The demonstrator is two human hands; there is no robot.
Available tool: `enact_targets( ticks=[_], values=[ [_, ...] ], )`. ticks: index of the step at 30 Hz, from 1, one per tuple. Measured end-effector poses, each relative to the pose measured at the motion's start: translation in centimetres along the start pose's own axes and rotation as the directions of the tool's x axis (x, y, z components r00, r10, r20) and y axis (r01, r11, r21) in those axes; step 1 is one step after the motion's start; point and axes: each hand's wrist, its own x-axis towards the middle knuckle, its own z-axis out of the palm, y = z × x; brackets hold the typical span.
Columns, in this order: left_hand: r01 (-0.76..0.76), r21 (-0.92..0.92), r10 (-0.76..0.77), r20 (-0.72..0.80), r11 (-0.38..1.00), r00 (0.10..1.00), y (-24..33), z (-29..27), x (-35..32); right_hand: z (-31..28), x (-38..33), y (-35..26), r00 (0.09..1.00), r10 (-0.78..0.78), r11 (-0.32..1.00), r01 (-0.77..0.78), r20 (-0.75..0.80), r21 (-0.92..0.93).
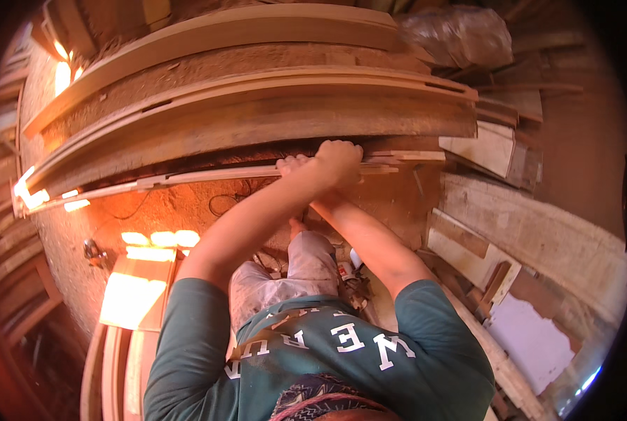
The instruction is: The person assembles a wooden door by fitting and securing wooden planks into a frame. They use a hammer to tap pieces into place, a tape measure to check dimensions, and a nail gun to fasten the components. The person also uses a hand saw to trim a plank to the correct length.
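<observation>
Crosswise, left hand [339, 154] and right hand [294, 164] curl fingers, grip unclear; contents of plastic bundle [461, 35] indistinct.

The shirt [370, 379] is dark green, with short sleeves [194, 326] that end near the elbows. Large white block lettering [346, 338], upside down in this view, crosses the chest. A dark, pale-patterned cloth [312, 396] with reddish bands shows at the lower edge. The trousers [285, 281] are pale and stained. The left hand [339, 158], right hand [294, 165] and forearms [257, 217] are bare.
</observation>
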Motion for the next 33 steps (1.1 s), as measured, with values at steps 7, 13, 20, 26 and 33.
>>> enact_targets(
  ticks=[7, 13, 20, 26, 33],
  values=[
    [-0.085, 0.306, -0.012, 0.302, 0.948, 0.953, 2.7, 3.2, 4.0, -0.8, -0.5, -1.0, 0.986, 0.126, 0.980, -0.141, 0.112, 0.138],
    [-0.124, 0.321, 0.043, 0.246, 0.939, 0.968, 0.3, 5.7, 5.3, -9.5, -13.1, 0.5, 0.981, 0.002, 0.680, -0.142, 0.193, 0.719],
    [-0.150, 0.378, 0.079, 0.195, 0.914, 0.978, 1.3, 5.3, 5.0, -9.4, -17.7, 15.6, 0.581, 0.567, 0.819, -0.475, -0.584, 0.322],
    [-0.124, 0.348, 0.071, 0.162, 0.929, 0.984, 0.6, 5.5, 5.0, -7.3, -18.3, 18.6, 0.648, 0.636, 0.772, -0.517, -0.420, 0.371],
    [-0.120, 0.361, 0.079, 0.125, 0.925, 0.989, 1.3, 5.1, 4.5, -8.3, -25.0, 24.5, 0.557, 0.661, 0.744, -0.572, -0.503, 0.345]
  ],
)
